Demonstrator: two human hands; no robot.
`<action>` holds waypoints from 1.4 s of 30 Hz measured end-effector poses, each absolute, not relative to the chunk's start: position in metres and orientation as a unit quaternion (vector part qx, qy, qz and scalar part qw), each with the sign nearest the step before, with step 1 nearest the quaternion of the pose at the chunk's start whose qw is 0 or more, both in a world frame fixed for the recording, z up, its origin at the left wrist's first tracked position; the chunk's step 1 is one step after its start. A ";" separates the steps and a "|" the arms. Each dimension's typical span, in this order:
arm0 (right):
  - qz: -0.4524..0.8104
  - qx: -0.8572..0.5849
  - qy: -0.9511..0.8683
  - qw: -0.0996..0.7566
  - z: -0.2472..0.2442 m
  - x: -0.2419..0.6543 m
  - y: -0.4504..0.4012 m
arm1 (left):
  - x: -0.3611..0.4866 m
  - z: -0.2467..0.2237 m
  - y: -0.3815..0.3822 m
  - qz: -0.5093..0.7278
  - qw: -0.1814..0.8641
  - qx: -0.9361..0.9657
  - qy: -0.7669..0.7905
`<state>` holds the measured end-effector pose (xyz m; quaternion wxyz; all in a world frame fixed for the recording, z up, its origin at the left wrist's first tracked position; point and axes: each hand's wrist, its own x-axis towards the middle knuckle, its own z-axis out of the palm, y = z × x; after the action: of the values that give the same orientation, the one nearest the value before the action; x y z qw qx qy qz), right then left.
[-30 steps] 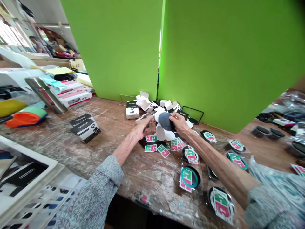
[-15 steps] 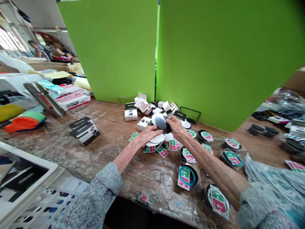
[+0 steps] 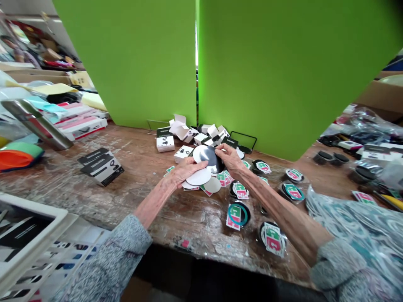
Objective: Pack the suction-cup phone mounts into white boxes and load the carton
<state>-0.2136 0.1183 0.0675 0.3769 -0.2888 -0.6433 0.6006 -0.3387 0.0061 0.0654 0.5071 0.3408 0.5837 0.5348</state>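
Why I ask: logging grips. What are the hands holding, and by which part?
The right hand pinches a dark round disc by its right edge; the left hand lies on a white disc.

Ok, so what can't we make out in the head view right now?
- Part of the dark disc: hidden by the right hand.
- Anything under the white disc: covered by it and the left hand.
- Print on the sticker packets: too small.
- Far-left person: blurred, cut off by the edge.
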 end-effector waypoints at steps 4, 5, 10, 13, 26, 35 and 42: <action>0.572 -0.310 -0.630 0.424 0.077 -0.184 0.131 | -0.329 0.065 -0.013 0.512 0.480 0.367 0.610; 0.558 -0.318 -0.637 0.426 0.076 -0.172 0.134 | -0.329 0.063 -0.020 0.504 0.478 0.364 0.621; 0.457 -0.341 -0.751 0.333 0.047 -0.108 0.131 | -0.338 0.046 -0.048 0.498 0.480 0.311 0.652; 0.321 -0.357 -0.822 0.305 0.031 -0.094 0.113 | -0.331 0.040 -0.050 0.493 0.484 0.289 0.663; 0.601 -0.300 -0.667 0.322 0.052 -0.123 0.070 | -0.284 0.041 -0.036 0.595 0.552 0.241 0.532; 0.782 -0.213 -0.508 0.292 0.057 -0.114 0.056 | -0.273 0.053 -0.051 0.642 0.585 0.242 0.433; 0.456 -0.283 -0.761 0.366 0.062 -0.106 0.041 | -0.270 0.043 -0.053 0.592 0.535 0.266 0.541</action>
<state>-0.1057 0.0406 0.0615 0.3655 -0.2833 -0.7606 0.4556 -0.2700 -0.0535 0.0426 0.5351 0.2656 0.5414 0.5916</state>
